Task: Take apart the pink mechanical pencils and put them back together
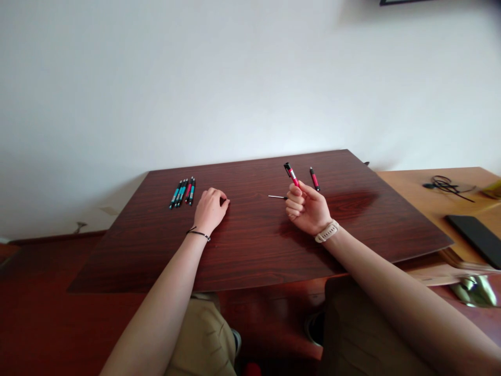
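Note:
My right hand (307,209) is raised over the table with its fingers wrapped round a pink and black pen (291,174), whose black clip end points up. A thin silver rod (276,197) with a dark end, like a pen refill, shows just left of those fingers; whether they touch it I cannot tell. Behind that hand lies another pink and black pen (314,178). My left hand (211,208) rests on the table, fingers curled and thumb near the index finger; what it holds, if anything, is hidden. To its left lies a row of several teal and pink pens (182,192).
The dark wooden table (250,235) stands against a white wall. At its right is a lighter wooden surface (407,193) bearing a coiled black cable (446,185) and a flat black device (475,237). My knees are below the front edge.

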`<state>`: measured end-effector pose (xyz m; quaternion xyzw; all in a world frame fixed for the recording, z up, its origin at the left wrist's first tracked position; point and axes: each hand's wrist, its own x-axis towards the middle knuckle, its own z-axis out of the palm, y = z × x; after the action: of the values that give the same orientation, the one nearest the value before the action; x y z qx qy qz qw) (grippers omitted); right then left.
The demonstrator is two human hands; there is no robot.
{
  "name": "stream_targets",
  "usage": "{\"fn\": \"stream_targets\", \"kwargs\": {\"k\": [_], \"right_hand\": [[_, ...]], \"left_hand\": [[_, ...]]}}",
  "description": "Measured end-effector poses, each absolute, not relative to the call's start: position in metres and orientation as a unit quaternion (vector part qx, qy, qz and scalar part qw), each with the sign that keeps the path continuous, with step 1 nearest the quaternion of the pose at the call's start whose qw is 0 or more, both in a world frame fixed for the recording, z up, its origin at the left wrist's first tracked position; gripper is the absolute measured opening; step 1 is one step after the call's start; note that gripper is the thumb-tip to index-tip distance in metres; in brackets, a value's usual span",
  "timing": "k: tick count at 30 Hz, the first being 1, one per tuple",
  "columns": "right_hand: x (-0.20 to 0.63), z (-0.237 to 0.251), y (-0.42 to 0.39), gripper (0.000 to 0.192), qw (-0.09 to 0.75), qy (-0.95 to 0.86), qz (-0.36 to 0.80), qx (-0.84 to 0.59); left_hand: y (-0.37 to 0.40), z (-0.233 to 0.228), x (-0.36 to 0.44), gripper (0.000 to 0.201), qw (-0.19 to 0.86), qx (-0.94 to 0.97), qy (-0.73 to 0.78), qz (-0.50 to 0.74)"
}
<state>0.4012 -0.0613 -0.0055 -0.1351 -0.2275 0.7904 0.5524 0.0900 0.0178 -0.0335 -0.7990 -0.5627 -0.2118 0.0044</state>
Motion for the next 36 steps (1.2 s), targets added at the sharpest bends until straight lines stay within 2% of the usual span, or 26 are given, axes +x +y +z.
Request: {"fn": "stream_targets", "kwargs": {"k": [10, 17, 23, 30, 36], "right_hand": [[0.404, -0.006, -0.061, 0.031, 0.544, -0.225, 0.800, -0.115], [0.404, -0.007, -0.059, 0.033, 0.539, -0.268, 0.782, -0.163], [0.393, -0.017, -0.058, 0.038, 0.453, -0.413, 0.735, -0.291], [0.385, -0.021, -0.061, 0.040, 0.421, -0.476, 0.702, -0.323], [0.384, -0.023, -0.061, 0.044, 0.388, -0.502, 0.688, -0.352]], "left_hand": [[0.020, -0.035, 0.084, 0.014, -0.009, -0.808, -0.541, -0.233], [0.019, -0.032, 0.080, 0.036, -0.024, -0.779, -0.546, -0.306], [0.008, -0.022, 0.093, 0.023, -0.062, -0.788, -0.483, -0.376], [-0.022, -0.006, 0.123, 0.034, -0.053, -0.875, -0.330, -0.352], [-0.030, -0.004, 0.134, 0.014, -0.034, -0.902, -0.286, -0.321]]}}
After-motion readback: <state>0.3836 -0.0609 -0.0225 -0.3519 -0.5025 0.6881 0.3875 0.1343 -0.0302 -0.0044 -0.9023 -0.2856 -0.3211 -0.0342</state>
